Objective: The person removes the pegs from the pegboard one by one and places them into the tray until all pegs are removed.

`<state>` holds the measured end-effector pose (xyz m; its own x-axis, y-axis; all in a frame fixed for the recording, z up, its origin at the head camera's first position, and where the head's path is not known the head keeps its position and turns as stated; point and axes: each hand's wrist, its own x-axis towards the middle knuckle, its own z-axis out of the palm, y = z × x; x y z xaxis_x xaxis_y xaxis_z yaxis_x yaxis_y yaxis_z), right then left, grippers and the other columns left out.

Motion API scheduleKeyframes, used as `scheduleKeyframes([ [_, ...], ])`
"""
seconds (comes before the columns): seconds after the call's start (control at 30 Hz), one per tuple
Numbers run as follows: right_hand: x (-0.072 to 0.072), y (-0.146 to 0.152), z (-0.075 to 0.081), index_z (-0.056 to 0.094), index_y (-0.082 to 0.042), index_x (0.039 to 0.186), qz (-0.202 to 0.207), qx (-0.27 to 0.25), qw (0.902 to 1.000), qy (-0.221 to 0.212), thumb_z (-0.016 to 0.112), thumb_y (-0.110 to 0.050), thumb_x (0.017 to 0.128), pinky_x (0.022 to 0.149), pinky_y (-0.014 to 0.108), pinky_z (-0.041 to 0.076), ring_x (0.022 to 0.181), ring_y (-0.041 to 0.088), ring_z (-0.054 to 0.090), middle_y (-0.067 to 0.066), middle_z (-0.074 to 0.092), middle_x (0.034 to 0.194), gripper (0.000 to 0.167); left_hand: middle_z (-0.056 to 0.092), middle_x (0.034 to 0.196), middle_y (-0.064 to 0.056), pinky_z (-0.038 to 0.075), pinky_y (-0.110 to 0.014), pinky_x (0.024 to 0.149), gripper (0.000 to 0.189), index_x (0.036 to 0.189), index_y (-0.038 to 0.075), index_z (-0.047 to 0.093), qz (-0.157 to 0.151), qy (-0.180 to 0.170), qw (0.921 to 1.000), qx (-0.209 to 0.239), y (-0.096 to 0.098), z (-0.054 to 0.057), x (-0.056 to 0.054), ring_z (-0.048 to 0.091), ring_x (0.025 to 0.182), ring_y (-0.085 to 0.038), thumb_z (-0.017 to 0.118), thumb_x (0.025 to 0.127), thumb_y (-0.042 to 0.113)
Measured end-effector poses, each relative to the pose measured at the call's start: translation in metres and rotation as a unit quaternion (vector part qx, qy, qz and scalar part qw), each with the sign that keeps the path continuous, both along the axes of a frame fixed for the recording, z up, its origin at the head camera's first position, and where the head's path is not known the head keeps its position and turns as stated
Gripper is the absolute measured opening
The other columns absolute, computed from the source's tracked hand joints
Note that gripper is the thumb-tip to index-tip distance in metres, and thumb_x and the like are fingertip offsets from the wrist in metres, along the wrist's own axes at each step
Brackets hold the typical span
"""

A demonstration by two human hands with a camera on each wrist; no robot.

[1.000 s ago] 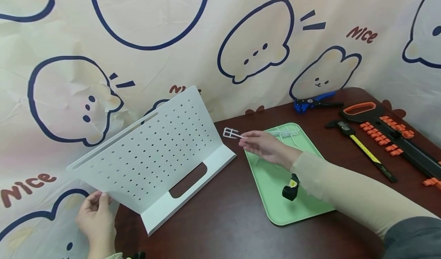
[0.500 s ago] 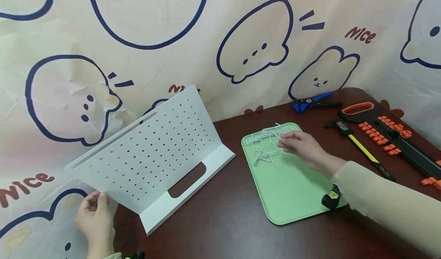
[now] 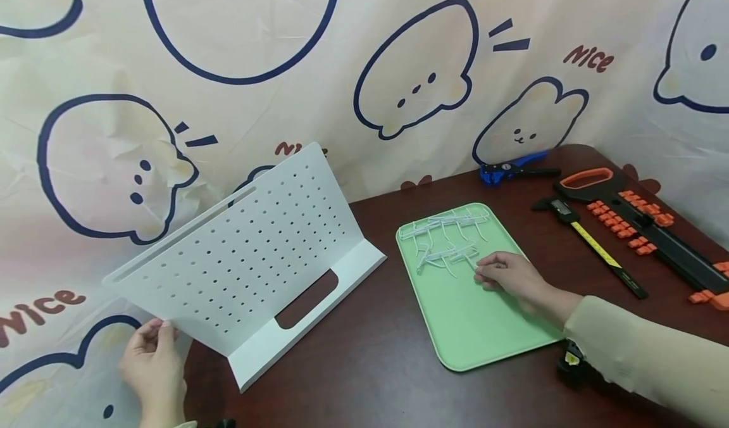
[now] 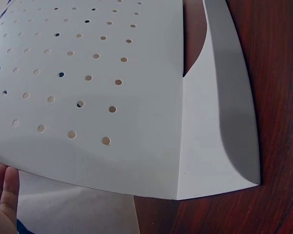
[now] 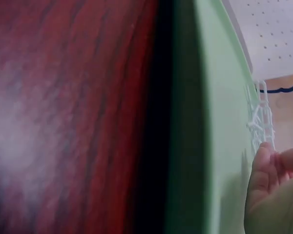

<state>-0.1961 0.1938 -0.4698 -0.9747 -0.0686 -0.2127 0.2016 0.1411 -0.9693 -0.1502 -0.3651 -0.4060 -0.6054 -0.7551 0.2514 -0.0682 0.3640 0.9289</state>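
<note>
A white perforated pegboard [image 3: 250, 244] leans tilted on the table, its lower part bent into a ledge with a long slot. My left hand [image 3: 154, 365] pinches its lower left edge between thumb and fingers; in the left wrist view only the fingertips [image 4: 10, 187] show at that edge. Over the green tray [image 3: 484, 333], my right hand [image 3: 515, 282] pinches the stem of a small white wire hook [image 3: 464, 252]. Beside that hook, several other white wire hooks [image 3: 438, 222] lie bunched at the tray's far end. The right wrist view shows the fingertips close to the hooks [image 5: 261, 119].
Right of the tray lie a caliper [image 3: 595, 244] with a yellow scale and a black saw [image 3: 643, 216] with orange parts. Blue-handled pliers [image 3: 512, 169] rest at the table's back edge. A patterned cloth [image 3: 273, 48] hangs behind the dark brown table [image 3: 353, 365].
My right hand has moved away from the pegboard's right edge, back over the tray and then lower toward its middle, with the wire hook. The left hand has stayed at the pegboard's edge.
</note>
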Motion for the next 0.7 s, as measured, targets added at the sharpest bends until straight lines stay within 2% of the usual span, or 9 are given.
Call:
scheduleKeyframes([
  [0.2,-0.005,-0.006,0.0,0.058,0.015,0.115,0.007,0.03,0.9995,0.002,0.057,-0.005,0.103,0.072,0.027,0.058,0.082,0.011,0.069,0.012,0.072,0.096,0.024,0.058,0.09,0.016,0.043,-0.008,0.068,0.019,0.095,0.029,0.062,0.003,-0.002,1.0,-0.009,0.002,-0.001,0.0,0.056,0.08,0.0,0.057,0.104,0.013],
  [0.33,-0.008,-0.004,0.004,0.06,0.013,0.113,0.024,0.075,0.9968,0.01,0.059,-0.007,0.102,0.07,0.03,0.058,0.078,0.015,0.067,0.013,0.071,0.092,0.022,0.057,0.09,0.016,0.043,-0.008,0.07,0.019,0.095,0.029,0.061,0.008,-0.005,0.9998,-0.015,0.004,-0.001,0.001,0.055,0.08,0.0,0.057,0.104,0.013],
  [0.4,-0.01,-0.001,0.007,0.063,0.009,0.113,0.029,0.125,0.9914,0.027,0.061,-0.01,0.102,0.069,0.031,0.055,0.077,0.016,0.064,0.011,0.07,0.093,0.022,0.057,0.091,0.015,0.043,-0.007,0.071,0.019,0.095,0.028,0.061,0.008,0.001,1.0,-0.004,0.005,-0.002,0.0,0.055,0.08,0.0,0.057,0.104,0.012],
  [0.53,-0.014,0.004,0.013,0.068,0.001,0.111,0.027,0.222,0.9729,0.06,0.062,-0.019,0.101,0.071,0.033,0.048,0.082,0.02,0.058,0.01,0.068,0.1,0.023,0.057,0.092,0.014,0.043,-0.005,0.072,0.018,0.096,0.028,0.062,0.016,0.011,0.9994,0.029,0.006,0.0,0.001,0.055,0.082,0.0,0.058,0.104,0.013],
  [0.6,-0.016,0.006,0.017,0.069,-0.001,0.111,0.034,0.241,0.9674,0.07,0.062,-0.022,0.102,0.072,0.034,0.046,0.086,0.021,0.056,0.01,0.067,0.103,0.025,0.055,0.095,0.015,0.042,-0.007,0.075,0.018,0.098,0.029,0.061,0.027,0.013,0.9987,0.042,0.007,0.002,0.003,0.053,0.086,0.001,0.058,0.104,0.013],
  [0.7,-0.021,0.007,0.027,0.07,-0.002,0.111,0.061,0.263,0.9576,0.099,0.062,-0.024,0.102,0.073,0.035,0.047,0.087,0.02,0.057,0.008,0.068,0.103,0.025,0.05,0.1,0.013,0.041,-0.013,0.081,0.02,0.103,0.029,0.056,0.045,0.054,0.996,0.055,0.01,0.009,0.004,0.049,0.094,0.0,0.056,0.103,0.008],
])
